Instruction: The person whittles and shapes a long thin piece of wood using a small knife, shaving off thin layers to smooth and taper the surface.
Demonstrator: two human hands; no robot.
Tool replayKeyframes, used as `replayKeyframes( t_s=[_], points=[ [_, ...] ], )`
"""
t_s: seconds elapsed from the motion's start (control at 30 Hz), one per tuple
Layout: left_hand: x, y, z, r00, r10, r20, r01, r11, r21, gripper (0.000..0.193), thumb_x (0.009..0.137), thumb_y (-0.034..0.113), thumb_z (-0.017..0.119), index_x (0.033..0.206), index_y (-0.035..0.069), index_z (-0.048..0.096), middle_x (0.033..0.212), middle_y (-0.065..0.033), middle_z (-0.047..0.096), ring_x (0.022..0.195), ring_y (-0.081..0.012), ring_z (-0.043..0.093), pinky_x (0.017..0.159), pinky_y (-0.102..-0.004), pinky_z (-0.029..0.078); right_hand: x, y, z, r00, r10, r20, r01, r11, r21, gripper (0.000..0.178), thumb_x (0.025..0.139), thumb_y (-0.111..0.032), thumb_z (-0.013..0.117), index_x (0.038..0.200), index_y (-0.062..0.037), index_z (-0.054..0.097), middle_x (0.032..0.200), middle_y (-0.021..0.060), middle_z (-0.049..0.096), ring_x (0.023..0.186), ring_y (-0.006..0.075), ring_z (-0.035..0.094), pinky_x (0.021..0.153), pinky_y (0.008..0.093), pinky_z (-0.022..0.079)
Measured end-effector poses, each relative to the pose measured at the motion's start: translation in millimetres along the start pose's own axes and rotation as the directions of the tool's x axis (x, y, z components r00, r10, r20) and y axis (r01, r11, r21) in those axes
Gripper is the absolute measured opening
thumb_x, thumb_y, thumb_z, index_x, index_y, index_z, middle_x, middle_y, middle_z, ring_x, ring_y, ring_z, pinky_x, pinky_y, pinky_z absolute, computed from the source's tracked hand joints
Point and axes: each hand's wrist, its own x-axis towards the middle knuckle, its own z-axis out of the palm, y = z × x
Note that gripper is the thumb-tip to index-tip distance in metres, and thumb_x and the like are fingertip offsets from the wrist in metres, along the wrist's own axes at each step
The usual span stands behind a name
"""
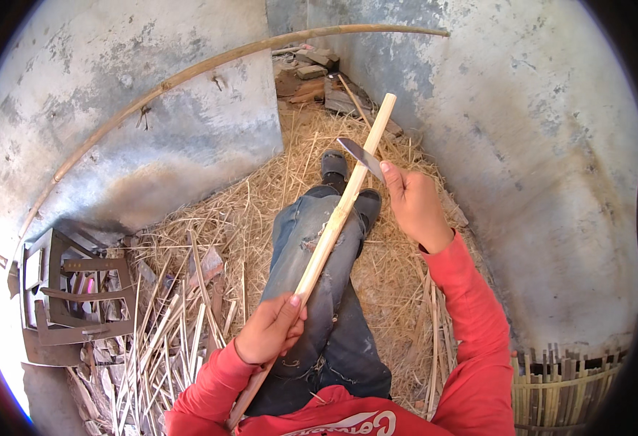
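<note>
A long pale strip of split bamboo (331, 227) slants over my legs, its far end raised and its lower end passing beside my waist. My left hand (270, 328) is closed around its lower part. In my right hand (415, 204) is a knife (359, 153), its handle hidden in the fist and its thumb up near the blade. The blade lies across the upper part of the bamboo strip, pointing up and left. Whether the edge is biting into the bamboo I cannot tell.
Straw and shavings (239, 211) cover the floor, with loose bamboo splints (166, 349) at the left. A broken wooden frame (79, 291) stands there too. A long bent pole (166, 85) arches along the wall. Bricks (311, 65) lie in the far corner; a woven bamboo basket (566, 396) is at lower right.
</note>
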Motion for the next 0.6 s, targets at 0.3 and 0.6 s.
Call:
replayKeyframes(
  t_s=[0.3, 0.6],
  points=[
    [8.8, 6.7, -0.6, 0.999, -0.016, 0.028, 0.018, 0.998, -0.066, 0.04, 0.114, 0.036, 0.033, 0.095, 0.005, 0.049, 0.06, 0.0028, 0.038, 0.043, -0.0068, 0.033, 0.04, -0.0245, 0.03, -12.4, -10.6, 7.4, 0.983, 0.131, 0.132, -0.136, 0.99, 0.032, 0.054, 0.11, -0.036, 0.046, 0.079, 0.0026, 0.066, 0.056, 0.0206, 0.051, 0.048, 0.0357, 0.051, 0.051, 0.0437, 0.04],
    [7.8, -1.2, -1.4, 0.999, -0.022, 0.046, 0.029, 0.988, -0.15, 0.04, 0.113, 0.039, 0.036, 0.092, 0.007, 0.049, 0.059, 0.003, 0.034, 0.043, -0.0068, 0.029, 0.04, -0.0246, 0.024, -22.6, 0.2, 14.8, 0.718, 0.135, 0.683, -0.603, 0.611, 0.513, 0.063, 0.108, -0.055, 0.045, 0.068, -0.0067, 0.051, 0.051, -0.0009, 0.035, 0.042, 0.0105, 0.035, 0.042, 0.03, 0.029]
  ],
)
